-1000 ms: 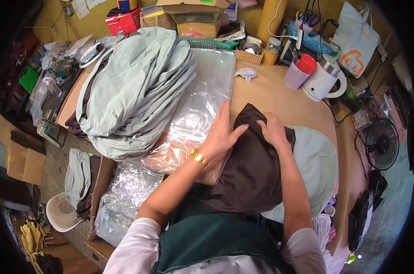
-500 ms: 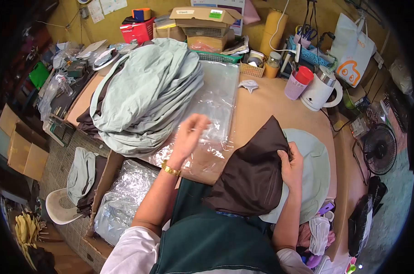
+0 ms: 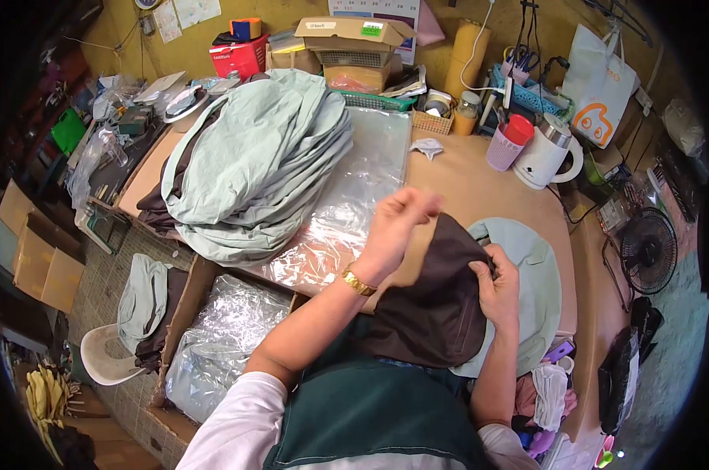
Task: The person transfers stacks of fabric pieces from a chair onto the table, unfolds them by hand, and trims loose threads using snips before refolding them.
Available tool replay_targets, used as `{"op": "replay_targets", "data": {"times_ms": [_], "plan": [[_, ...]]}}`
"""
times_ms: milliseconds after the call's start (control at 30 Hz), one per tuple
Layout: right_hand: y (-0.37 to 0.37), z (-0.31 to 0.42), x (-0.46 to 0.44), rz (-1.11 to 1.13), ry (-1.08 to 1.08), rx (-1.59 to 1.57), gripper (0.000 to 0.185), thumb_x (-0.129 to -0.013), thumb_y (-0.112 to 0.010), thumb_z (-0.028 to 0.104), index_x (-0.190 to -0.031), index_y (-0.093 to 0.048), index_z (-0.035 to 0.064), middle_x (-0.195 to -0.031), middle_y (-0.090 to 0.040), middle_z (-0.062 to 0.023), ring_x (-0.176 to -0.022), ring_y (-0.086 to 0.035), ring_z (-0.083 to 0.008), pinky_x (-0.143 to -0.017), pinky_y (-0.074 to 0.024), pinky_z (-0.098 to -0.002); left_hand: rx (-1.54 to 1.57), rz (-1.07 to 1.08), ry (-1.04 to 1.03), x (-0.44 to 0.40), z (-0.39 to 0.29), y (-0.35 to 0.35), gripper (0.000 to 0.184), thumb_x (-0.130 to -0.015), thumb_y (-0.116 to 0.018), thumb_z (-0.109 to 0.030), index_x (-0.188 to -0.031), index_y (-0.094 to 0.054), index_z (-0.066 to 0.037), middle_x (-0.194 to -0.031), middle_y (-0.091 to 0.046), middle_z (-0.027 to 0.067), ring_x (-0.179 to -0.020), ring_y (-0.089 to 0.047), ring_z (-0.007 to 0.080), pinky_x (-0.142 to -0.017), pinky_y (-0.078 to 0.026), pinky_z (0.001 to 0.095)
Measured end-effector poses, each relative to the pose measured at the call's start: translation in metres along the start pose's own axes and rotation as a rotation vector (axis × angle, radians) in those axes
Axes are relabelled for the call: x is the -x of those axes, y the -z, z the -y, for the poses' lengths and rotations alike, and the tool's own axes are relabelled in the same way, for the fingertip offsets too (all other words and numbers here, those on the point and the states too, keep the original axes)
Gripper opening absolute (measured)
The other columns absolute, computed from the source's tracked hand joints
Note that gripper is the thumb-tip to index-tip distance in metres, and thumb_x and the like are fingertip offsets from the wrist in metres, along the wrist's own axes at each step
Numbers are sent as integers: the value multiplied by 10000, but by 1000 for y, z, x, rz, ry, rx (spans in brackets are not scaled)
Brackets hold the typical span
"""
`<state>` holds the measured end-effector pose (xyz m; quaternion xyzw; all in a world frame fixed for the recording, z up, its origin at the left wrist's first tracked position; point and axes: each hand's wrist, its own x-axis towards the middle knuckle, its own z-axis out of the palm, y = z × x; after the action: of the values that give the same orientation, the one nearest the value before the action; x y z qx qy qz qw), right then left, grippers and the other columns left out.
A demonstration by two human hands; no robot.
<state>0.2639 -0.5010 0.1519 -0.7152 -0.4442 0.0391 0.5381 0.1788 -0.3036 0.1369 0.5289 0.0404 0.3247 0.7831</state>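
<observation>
Dark brown cloth [image 3: 432,313] lies at the table's front edge, its top raised a little. My right hand [image 3: 499,286] pinches its right side between thumb and fingers. Just up and left of the cloth, my left hand [image 3: 401,223], with a gold bracelet at the wrist, is raised; its fingers are smeared by motion, and whether they hold anything is unclear. Pale green cloth [image 3: 530,290] lies flat under and to the right of the brown one. A large pile of pale green cloth [image 3: 252,157] rests at the left, beside clear plastic sheets [image 3: 362,172].
A white kettle [image 3: 544,153] and a red cup [image 3: 519,129] stand at the back right. Cardboard boxes [image 3: 354,33] are stacked at the back. An open box of plastic bags [image 3: 221,345] sits at lower left, near a white chair [image 3: 108,356]. A fan [image 3: 648,251] is far right.
My left hand left the brown cloth, went left over the plastic, then came back right beside it. The cloth's pointed top has become rounder. My right hand has shifted right and down, still gripping it.
</observation>
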Motion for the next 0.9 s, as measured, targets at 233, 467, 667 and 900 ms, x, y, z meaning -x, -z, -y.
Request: {"op": "replay_targets", "data": {"times_ms": [233,467,667,900], "plan": [[13,-31,-44,-231,-373,-46,134,-945,-558,111,-1007,-587,-4,-904,-635,-101,-821,-599,-170,-733,-463,-271,-609,206,133,48,28,21,392,-955,-603,-263,-1182,-608,57,-1021,-693,110,-965,-620,162,-851,-497,330],[-3,-123,16,39,-291,845,456,-935,-526,89,-1380,-476,178,-1481,-379,-135,-1372,-353,-338,-1074,-280,-618,-853,47,31,59,74,63,303,-984,-559,-242,-988,-665,42,-792,-696,74,-718,-613,101,-662,-503,296],[26,-169,8,60,-274,978,524,-901,-524,37,-1388,-457,216,-1514,-346,-83,-1399,-310,-341,-1062,-226,-698,-727,265,476,67,19,74,359,-972,-577,-291,-721,-612,-35,-603,-576,14,-496,-477,59,-477,-382,239],[27,-162,6,58,-299,983,523,-893,-537,35,-1378,-465,216,-1513,-351,-71,-1401,-310,-330,-1083,-226,-673,111,-128,365,61,28,97,171,-970,-548,-223,-904,-577,-69,-726,-563,13,-684,-568,90,-612,-480,256]]}}
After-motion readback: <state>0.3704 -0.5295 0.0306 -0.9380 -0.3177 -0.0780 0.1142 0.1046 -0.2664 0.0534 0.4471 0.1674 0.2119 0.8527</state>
